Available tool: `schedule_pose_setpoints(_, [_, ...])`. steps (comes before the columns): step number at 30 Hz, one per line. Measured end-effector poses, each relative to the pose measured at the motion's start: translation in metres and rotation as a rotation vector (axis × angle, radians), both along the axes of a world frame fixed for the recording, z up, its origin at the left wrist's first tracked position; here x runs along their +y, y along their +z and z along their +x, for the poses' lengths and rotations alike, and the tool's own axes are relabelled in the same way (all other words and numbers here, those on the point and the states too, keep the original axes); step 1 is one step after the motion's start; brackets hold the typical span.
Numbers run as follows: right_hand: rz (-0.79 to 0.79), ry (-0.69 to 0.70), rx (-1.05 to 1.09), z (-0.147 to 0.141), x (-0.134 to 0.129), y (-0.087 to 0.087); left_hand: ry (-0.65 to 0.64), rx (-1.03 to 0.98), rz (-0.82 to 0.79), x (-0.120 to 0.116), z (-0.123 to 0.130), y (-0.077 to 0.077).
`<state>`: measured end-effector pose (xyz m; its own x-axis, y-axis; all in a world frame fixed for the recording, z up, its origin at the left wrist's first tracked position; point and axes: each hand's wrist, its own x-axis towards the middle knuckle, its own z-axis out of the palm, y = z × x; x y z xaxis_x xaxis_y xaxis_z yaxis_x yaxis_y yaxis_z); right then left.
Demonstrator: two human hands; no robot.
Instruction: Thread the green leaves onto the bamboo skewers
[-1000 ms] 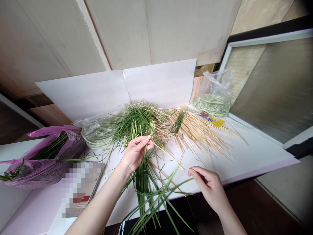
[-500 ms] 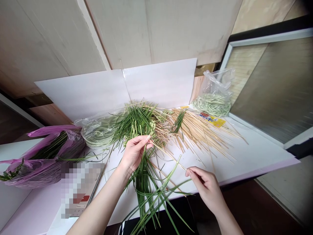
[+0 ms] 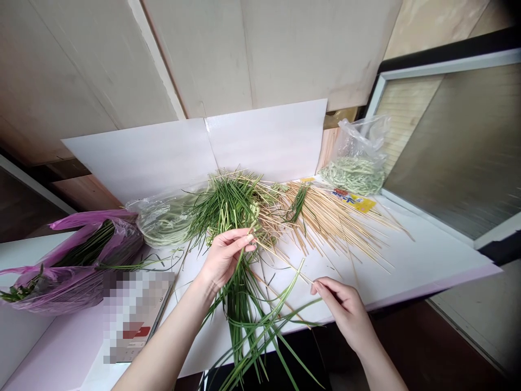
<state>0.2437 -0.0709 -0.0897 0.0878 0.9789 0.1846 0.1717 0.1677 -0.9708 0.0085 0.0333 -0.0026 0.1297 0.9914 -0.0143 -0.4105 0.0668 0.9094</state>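
Between my two hands runs a thin wooden skewer (image 3: 287, 262), slanting down to the right. My left hand (image 3: 226, 255) pinches its upper end between thumb and fingers, together with what looks like a green chive stem. My right hand (image 3: 340, 304) grips the lower end with closed fingertips. Long loose chives (image 3: 240, 304) hang below my left hand and spread over the table's front edge. Behind the hands lies a heap of chives (image 3: 230, 198), some folded or wound on skewers. To its right fans out a pile of bare skewers (image 3: 334, 220).
A purple plastic bag (image 3: 81, 293) with greens sits at left, beside a phone or tablet (image 3: 142, 315), partly blurred. Clear bags (image 3: 163, 222) stand at the back left and back right. A yellow printed packet (image 3: 362, 204) lies under the skewers. White boards (image 3: 264, 138) back the table.
Hardly anything differs. My left hand's fingers have shifted slightly at the skewer's upper end, and the view has moved a little. Both hands keep their hold.
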Motion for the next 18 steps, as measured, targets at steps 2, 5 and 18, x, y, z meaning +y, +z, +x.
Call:
schedule_pose_setpoints(2, [-0.002, 0.001, 0.008, -0.001, 0.0, -0.001, 0.004, 0.036, 0.016, -0.002, 0.002, -0.001])
schedule_pose_setpoints(5, [-0.005, 0.007, 0.011, -0.003, 0.0, -0.001, -0.012, 0.087, 0.048, -0.006, 0.007, -0.003])
schedule_pose_setpoints(18, [-0.014, -0.018, 0.02, -0.006, 0.001, -0.005, -0.147, 0.142, -0.059, -0.031, 0.051, -0.036])
